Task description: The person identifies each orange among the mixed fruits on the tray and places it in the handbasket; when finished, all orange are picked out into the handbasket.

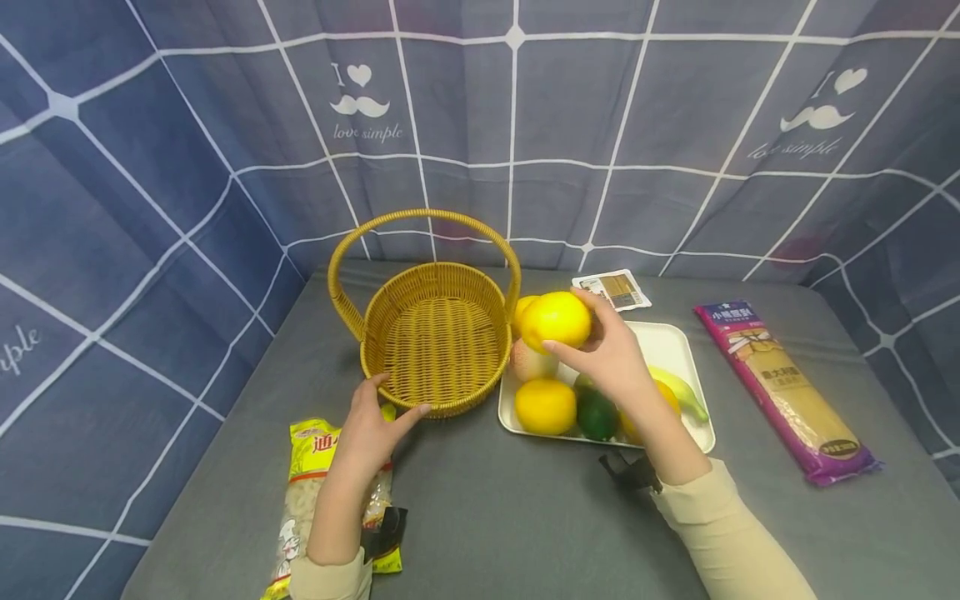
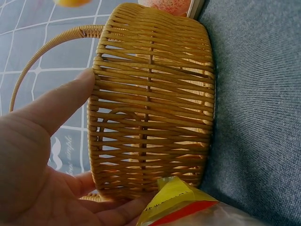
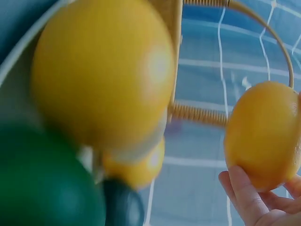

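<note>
My right hand holds a yellow lemon between thumb and fingers, raised over the left part of a white tray. In the right wrist view the lemon hangs apart from the other fruit. My left hand grips the front left rim of a round wicker basket, which has a tall handle and a bare inside. The left wrist view has the thumb against the basket's rim, with other fingers along its side. On the tray lie another lemon, a dark green avocado and a pinkish round fruit.
A greenish banana and more yellow fruit are partly hidden by my right arm. Behind the tray is a small flat pack. To the right lies a purple noodle pack; a yellow-topped bag lies under my left forearm.
</note>
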The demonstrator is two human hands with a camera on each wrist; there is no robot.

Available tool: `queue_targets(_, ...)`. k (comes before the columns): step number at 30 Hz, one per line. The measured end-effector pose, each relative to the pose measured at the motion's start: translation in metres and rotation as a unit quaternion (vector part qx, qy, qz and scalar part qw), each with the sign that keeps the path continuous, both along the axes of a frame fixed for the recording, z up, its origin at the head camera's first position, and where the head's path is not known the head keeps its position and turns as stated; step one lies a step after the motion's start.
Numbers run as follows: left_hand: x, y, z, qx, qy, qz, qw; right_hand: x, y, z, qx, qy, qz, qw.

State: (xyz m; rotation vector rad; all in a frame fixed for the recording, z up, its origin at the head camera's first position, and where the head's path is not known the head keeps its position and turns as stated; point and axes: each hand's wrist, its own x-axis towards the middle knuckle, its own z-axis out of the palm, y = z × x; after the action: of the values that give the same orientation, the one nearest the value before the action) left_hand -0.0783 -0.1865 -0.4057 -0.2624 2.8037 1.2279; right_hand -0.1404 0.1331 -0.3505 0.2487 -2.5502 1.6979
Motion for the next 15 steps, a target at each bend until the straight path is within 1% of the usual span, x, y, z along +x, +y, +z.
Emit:
queue_targets(4,0.001,-0.002,0.001,-0.001,-0.003,0.003,1.0,0.002,-0.032,-0.001,-0.016,0.002,0.034,0.9993)
queue_targets(8,0.0,-0.002,0.001,-0.006,0.0,0.003,1.0,0.001,-0.063,-0.01,-0.019,-0.009,0.068,0.9975)
queue_targets(11,-0.001,-0.001,0.001,-0.01,0.002,0.0,1.0,-0.001,-0.083,-0.017,-0.007,-0.004,0.089,0.996)
queue_targets(15,0.001,0.001,0.0,-0.009,0.007,-0.003,0.9999,-0.007,-0.105,-0.027,0.032,0.019,0.103,0.994)
